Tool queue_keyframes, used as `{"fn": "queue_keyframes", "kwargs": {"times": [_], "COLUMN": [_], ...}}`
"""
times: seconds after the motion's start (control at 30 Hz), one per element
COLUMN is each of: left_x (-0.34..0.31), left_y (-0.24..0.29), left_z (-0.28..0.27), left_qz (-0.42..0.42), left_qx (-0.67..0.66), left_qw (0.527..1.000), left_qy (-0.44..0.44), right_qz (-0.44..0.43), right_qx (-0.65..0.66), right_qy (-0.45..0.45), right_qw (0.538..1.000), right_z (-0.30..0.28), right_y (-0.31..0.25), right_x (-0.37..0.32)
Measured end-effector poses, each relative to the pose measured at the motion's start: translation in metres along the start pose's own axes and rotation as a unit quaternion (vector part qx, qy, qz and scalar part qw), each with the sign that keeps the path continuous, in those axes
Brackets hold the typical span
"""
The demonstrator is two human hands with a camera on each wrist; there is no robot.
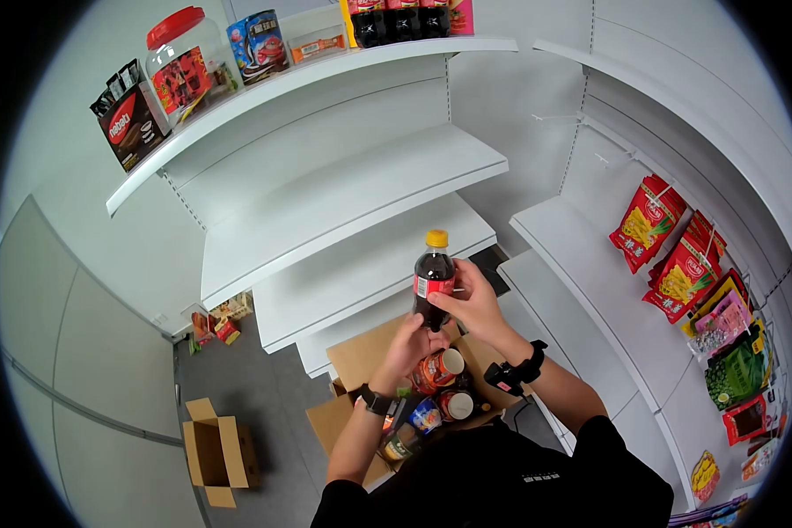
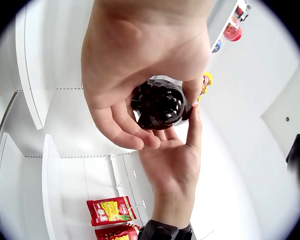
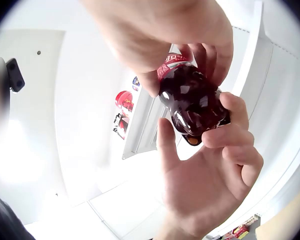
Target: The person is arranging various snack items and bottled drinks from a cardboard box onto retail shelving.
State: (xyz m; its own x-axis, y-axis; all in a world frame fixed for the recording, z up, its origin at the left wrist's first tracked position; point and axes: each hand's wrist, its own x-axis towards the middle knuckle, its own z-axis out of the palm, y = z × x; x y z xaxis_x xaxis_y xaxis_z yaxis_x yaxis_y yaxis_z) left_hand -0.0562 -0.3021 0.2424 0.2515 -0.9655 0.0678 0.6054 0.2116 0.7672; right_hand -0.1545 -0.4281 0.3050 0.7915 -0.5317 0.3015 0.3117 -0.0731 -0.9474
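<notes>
- Up in the head view, a cola bottle [image 1: 434, 282] with a yellow cap stands upright in the air. It is over the open cardboard box [image 1: 361, 356] and in front of the front edges of the white shelves [image 1: 352, 211].
- The right hand [image 1: 473, 301] curls its fingers round the red label. The left hand [image 1: 409, 348] curls round the bottom end.
- Jars and cans [image 1: 440, 370] sit in the box. Red snack bags [image 1: 647, 224] hang at the right.
- From the left wrist, the left hand [image 2: 140, 65] wraps bent fingers round the dark bottom of the cola bottle [image 2: 160, 104]. The right hand [image 2: 172, 160] touches it from the other side.
- From the right wrist, the right hand [image 3: 175, 35] grips the cola bottle [image 3: 190, 100] near the label. The left hand [image 3: 210, 185] cups it with curled fingers.
</notes>
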Motion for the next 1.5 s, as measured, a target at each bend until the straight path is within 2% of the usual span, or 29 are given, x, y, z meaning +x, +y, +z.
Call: {"fn": "queue_keyframes", "kwargs": {"times": [0.13, 0.2, 0.23, 0.27, 0.37, 0.43, 0.53, 0.63, 0.7, 0.8, 0.9, 0.97, 1.03, 1.27, 1.37, 1.5], "left_x": [0.006, 0.006, 0.007, 0.005, 0.005, 0.004, 0.005, 0.006, 0.006, 0.004, 0.004, 0.005, 0.003, 0.006, 0.006, 0.000], "left_y": [-0.010, -0.009, -0.005, -0.007, -0.006, -0.003, -0.007, -0.016, -0.023, -0.025, -0.029, -0.031, -0.028, -0.019, -0.013, -0.004], "left_z": [-0.006, -0.006, -0.002, 0.006, 0.001, 0.010, 0.014, 0.004, -0.007, -0.015, -0.010, -0.016, -0.009, -0.012, -0.011, -0.017], "left_qz": [0.000, -0.008, -0.012, -0.006, -0.024, -0.034, -0.038, -0.047, -0.055, -0.036, -0.012, 0.002, 0.011, -0.006, 0.018, 0.054], "left_qx": [0.004, -0.036, -0.056, -0.059, -0.097, -0.107, -0.117, -0.127, -0.137, -0.084, -0.049, -0.032, -0.008, -0.007, 0.052, 0.067], "left_qw": [1.000, 0.999, 0.998, 0.997, 0.993, 0.992, 0.992, 0.990, 0.989, 0.996, 0.995, 0.999, 0.999, 0.999, 0.998, 0.994], "left_qy": [-0.002, -0.023, -0.034, 0.044, -0.066, -0.055, -0.035, -0.029, -0.008, -0.010, 0.088, 0.044, 0.053, -0.040, 0.021, 0.064], "right_qz": [-0.009, -0.016, -0.011, -0.007, 0.002, 0.018, 0.035, 0.074, 0.070, 0.061, 0.047, 0.046, 0.043, -0.004, -0.035, -0.055], "right_qx": [-0.077, -0.120, -0.099, -0.078, -0.027, -0.005, 0.017, -0.015, -0.020, -0.062, -0.111, -0.114, -0.112, -0.100, -0.117, -0.126], "right_qy": [0.020, 0.013, -0.005, -0.023, -0.091, -0.118, -0.118, -0.097, -0.096, -0.088, -0.089, -0.104, -0.112, -0.092, -0.088, -0.082], "right_qw": [0.997, 0.993, 0.995, 0.997, 0.995, 0.993, 0.992, 0.992, 0.993, 0.992, 0.989, 0.987, 0.986, 0.991, 0.989, 0.987], "right_z": [0.001, -0.002, -0.005, -0.010, -0.021, -0.023, -0.018, -0.017, -0.016, -0.012, -0.010, -0.012, -0.014, -0.025, -0.040, -0.063], "right_y": [-0.004, -0.003, 0.000, 0.004, 0.000, -0.006, -0.010, -0.015, -0.014, -0.020, -0.023, -0.021, -0.018, -0.011, -0.017, -0.052], "right_x": [-0.005, -0.006, -0.005, -0.003, -0.001, -0.003, -0.010, -0.015, -0.017, -0.019, -0.020, -0.018, -0.018, -0.007, 0.008, 0.041]}}
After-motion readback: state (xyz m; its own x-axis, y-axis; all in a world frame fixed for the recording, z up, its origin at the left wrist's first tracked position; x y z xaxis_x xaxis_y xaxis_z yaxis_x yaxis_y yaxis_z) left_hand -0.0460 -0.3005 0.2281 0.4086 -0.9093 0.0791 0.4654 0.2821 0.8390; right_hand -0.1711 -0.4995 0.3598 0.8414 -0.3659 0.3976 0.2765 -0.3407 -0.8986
